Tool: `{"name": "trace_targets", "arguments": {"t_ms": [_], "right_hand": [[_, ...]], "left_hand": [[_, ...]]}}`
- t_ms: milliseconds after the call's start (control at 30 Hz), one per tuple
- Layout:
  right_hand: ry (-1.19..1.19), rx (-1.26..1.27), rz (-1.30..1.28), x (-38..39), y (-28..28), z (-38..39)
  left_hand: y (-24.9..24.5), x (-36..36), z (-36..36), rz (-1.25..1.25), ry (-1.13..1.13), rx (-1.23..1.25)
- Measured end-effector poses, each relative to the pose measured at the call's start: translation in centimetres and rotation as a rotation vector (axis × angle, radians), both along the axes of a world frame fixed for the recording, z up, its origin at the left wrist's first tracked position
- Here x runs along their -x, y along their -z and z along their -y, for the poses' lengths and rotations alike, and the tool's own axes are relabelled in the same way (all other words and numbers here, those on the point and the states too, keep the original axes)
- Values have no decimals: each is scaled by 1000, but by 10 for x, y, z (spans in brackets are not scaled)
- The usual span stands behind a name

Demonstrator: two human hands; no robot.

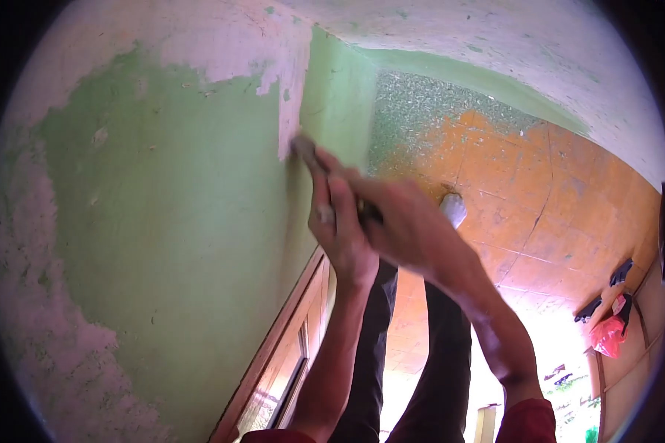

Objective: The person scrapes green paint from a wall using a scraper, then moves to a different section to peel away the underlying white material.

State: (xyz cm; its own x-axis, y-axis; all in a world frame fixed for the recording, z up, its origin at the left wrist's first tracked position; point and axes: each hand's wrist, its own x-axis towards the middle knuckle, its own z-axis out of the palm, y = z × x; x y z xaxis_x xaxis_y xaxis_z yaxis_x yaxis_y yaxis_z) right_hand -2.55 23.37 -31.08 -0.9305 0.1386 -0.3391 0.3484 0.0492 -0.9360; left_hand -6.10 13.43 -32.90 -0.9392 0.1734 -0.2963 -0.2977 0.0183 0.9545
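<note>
A scraper [302,145] meets the wall at the edge of a pale, stripped strip beside the corner. My right hand [410,221] is closed round its dark handle, slightly blurred. My left hand [343,236] is pressed against the tool nearer the blade, its fingers partly overlapped by the right hand. Green paint [177,184] covers the middle of the wall, with bare pinkish-white patches [59,310] along its left and top. Most of the scraper lies hidden behind my fingers.
Below on the left is a wooden-framed window or door [273,354]. Paint flakes [421,103] litter the orange tiled floor [510,199] near the far wall. A red plastic bag [608,337] and dark items lie at the right. My foot [454,210] stands on the tiles.
</note>
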Motion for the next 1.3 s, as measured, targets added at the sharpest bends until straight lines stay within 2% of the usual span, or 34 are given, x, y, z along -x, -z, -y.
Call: {"name": "trace_targets", "arguments": {"t_ms": [33,67,200,267,333,367,400,467,500,533,600,667,700,800,867,900,1000,1100,1133,1200,1267,1300], "right_hand": [[57,-63,-104,10,8,-9],[63,-63,-101,10,8,-11],[-1,49,30,1,3,-2],[-44,53,50,-3,3,0],[34,59,8,14,2,-16],[38,74,22,19,2,-23],[36,87,34,21,4,-26],[-22,68,10,-1,12,-2],[27,61,-42,-6,8,9],[77,63,-92,-8,5,15],[0,91,-58,6,10,-6],[31,100,-29,23,9,-28],[-37,68,47,19,17,-23],[14,108,-19,-5,3,4],[48,67,-102,2,6,1],[63,70,-61,20,4,-18],[57,98,-5,27,8,-25],[-47,56,69,2,5,-7],[6,82,21,0,5,0],[-50,14,-20,9,11,-16],[-50,4,-21,27,12,-38],[-48,14,-7,26,9,-43]], "left_hand": [[2,13,-15,4,54,-41],[4,19,-23,14,109,-81],[-3,-10,-2,1,4,10],[1,-8,4,-3,19,-31],[3,14,-14,26,120,-6],[12,20,-18,47,148,-112],[13,14,-15,53,143,-108],[6,-10,-3,-19,-15,29],[-6,-18,-1,27,-22,-33],[-6,-15,-3,24,-23,-34],[-6,-2,-13,0,-3,160],[3,11,-20,6,49,79],[3,9,-19,-4,44,86],[7,-8,1,-108,-2,131],[5,-8,15,3,65,71],[-12,13,-13,35,103,167],[1,43,-41,15,161,26],[-3,-5,0,71,81,98],[-7,-12,-5,97,-14,9],[0,2,-16,56,-27,73],[5,19,-35,31,53,61],[9,17,-42,76,1,-34]]}}
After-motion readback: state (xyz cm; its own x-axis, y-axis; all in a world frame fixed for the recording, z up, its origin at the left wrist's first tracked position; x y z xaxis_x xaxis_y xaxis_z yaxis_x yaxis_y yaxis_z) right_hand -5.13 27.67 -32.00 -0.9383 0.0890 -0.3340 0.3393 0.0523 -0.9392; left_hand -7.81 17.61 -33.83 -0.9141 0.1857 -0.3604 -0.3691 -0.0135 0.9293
